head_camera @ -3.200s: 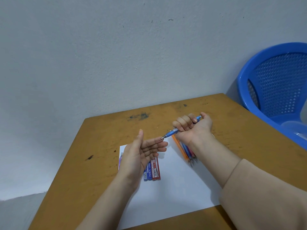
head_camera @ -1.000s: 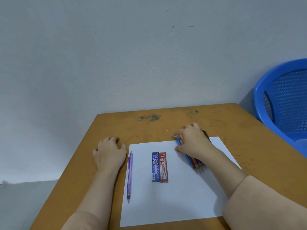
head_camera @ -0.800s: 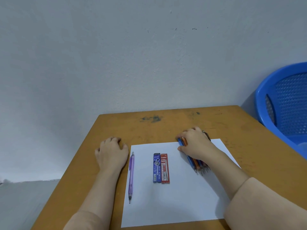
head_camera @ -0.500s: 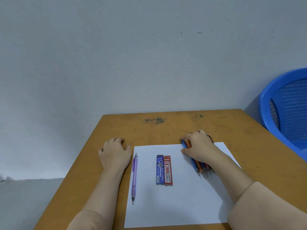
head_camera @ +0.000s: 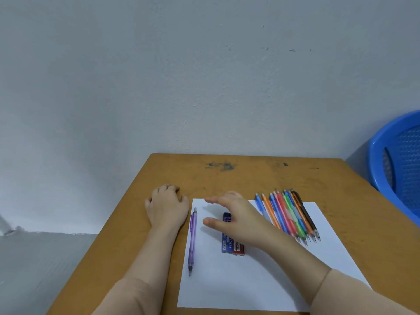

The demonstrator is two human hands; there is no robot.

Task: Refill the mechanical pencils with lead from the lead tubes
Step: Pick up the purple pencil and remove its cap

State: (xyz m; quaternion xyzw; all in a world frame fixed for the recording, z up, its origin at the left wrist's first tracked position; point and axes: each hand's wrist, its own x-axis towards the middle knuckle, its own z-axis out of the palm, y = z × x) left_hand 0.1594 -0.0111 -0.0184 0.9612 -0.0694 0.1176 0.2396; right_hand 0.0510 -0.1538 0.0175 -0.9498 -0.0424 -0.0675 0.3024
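A purple mechanical pencil (head_camera: 192, 241) lies alone on the left edge of a white sheet of paper (head_camera: 250, 278). A blue lead tube (head_camera: 226, 237) and a red lead tube (head_camera: 238, 248) lie side by side mid-sheet, partly hidden by my right hand (head_camera: 234, 218). That hand hovers over them with fingers straight and spread, holding nothing. A row of several coloured mechanical pencils (head_camera: 288, 215) lies on the sheet's right part. My left hand (head_camera: 167, 206) rests on the table left of the purple pencil, fingers loosely curled, holding nothing.
The brown wooden table (head_camera: 238, 176) stands against a grey wall, with its left edge near my left hand. A blue plastic chair (head_camera: 400, 164) stands close to the table's right side.
My right hand has left the row of coloured pencils and moved left over the lead tubes. The row now lies uncovered. My left hand has stayed put.
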